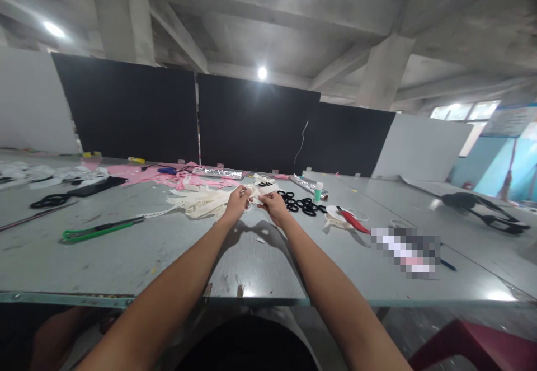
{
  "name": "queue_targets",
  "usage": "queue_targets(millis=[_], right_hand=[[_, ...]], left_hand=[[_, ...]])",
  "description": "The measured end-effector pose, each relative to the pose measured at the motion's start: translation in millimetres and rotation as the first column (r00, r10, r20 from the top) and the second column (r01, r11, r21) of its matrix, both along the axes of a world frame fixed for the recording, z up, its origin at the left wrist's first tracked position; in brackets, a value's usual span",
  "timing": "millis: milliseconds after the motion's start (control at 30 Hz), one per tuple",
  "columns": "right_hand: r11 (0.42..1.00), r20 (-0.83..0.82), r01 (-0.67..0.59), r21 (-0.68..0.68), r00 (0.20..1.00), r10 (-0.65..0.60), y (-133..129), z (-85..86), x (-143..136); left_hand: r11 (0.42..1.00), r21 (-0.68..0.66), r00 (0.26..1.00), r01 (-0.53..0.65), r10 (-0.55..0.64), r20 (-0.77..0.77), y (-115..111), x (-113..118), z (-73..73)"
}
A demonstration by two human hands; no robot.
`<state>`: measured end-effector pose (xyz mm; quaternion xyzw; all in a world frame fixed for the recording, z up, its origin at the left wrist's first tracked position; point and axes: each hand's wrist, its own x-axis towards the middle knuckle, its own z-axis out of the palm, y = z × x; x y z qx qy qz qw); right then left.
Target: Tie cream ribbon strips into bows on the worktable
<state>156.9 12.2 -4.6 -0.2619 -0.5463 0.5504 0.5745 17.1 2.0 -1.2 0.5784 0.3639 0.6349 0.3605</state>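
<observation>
Near the middle of the grey table (251,270), my left hand (239,202) and my right hand (272,203) meet with fingers pinched. Both hold a small piece of cream-white strip (254,193) between them. Just left of my left hand lies a pile of cream-white strips (205,202), one of them trailing left. More white strip with black marks (265,182) shows right behind the hands. A heap of black rings (304,203) sits to the right of my right hand. The exact folds of the held piece are too small to make out.
Green-handled scissors (96,230) lie left. Pink sheets (138,174) and foil strips (218,173) are at the back. A glue stick (318,191), white roll (339,213), red-handled tool (352,220) and blurred item (405,252) lie right. Black straps (482,209) rest far right.
</observation>
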Motion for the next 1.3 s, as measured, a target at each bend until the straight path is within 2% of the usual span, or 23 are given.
queue_targets(millis=[233,367,533,600,700,800,933,1067,1300], right_hand=[[1.000,0.005,-0.001,0.009,1.000,0.001,2.8,-1.1,0.5],[0.998,0.038,0.045,0.040,0.998,-0.046,3.0,-0.3,-0.2],[0.995,0.055,0.082,0.059,0.995,-0.086,2.5,-0.8,-2.0],[0.996,0.071,0.072,0.061,0.995,-0.076,1.0,-1.0,-2.3],[0.996,0.112,0.050,0.081,0.992,-0.058,-1.4,-0.7,-2.9],[0.995,0.131,0.061,0.073,0.989,-0.070,-2.1,-0.3,-4.4],[0.997,0.100,0.075,0.037,0.992,-0.078,0.0,-0.3,-6.1],[0.994,0.039,0.109,0.018,0.993,-0.110,-0.1,1.9,-3.0],[1.000,0.190,0.026,0.008,0.982,-0.027,-4.8,4.0,-0.8]], left_hand=[[0.996,-0.080,0.980,-0.040,0.023,-0.196,2.9,-2.7,-3.8],[0.995,-0.074,0.981,-0.066,0.051,-0.186,0.5,-3.5,-1.6],[0.985,-0.026,0.970,-0.171,0.164,-0.177,-1.3,-3.8,0.5],[0.989,0.003,0.974,-0.149,0.147,-0.174,-0.4,-4.0,-0.6],[0.998,-0.015,0.976,-0.065,0.060,-0.211,1.4,-4.0,-3.3],[0.998,-0.031,0.972,-0.063,0.054,-0.227,1.0,-3.3,-4.2],[0.995,-0.055,0.990,-0.087,0.080,-0.118,-2.5,-1.4,-0.7],[0.999,-0.044,1.000,0.006,-0.006,-0.004,-1.7,0.0,1.1],[0.995,0.004,0.994,0.098,-0.097,-0.048,5.2,1.6,-3.6]])
